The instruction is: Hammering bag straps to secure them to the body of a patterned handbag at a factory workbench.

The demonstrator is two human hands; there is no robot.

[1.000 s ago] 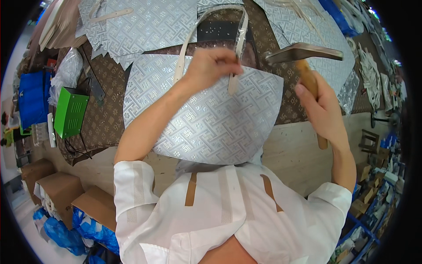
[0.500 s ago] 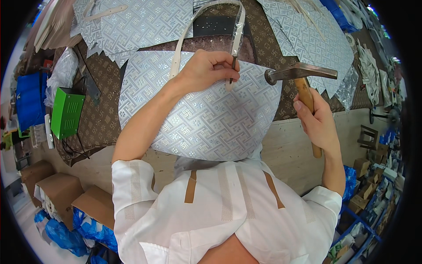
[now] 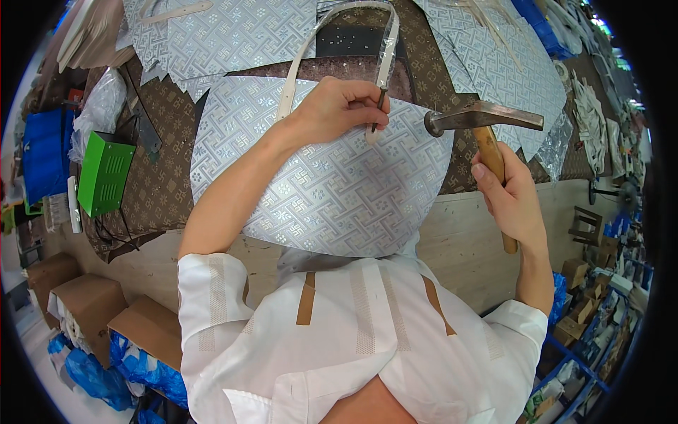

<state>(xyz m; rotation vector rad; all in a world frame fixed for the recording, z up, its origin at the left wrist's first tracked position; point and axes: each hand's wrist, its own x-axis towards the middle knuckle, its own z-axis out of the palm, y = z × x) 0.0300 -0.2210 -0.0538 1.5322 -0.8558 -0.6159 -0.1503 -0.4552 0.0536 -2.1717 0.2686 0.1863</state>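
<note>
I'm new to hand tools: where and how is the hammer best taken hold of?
Probably by the wooden handle, coming from the person's right, as the right hand does: its slim length runs back toward the person, while the metal head sits crosswise at the far end.

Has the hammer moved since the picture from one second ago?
Yes: judged against the green box, the hammer in the right hand has come nearer the white shirt.

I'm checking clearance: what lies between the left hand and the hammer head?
In the head view, only bare silver panel shows between left hand and hammer head.
</note>
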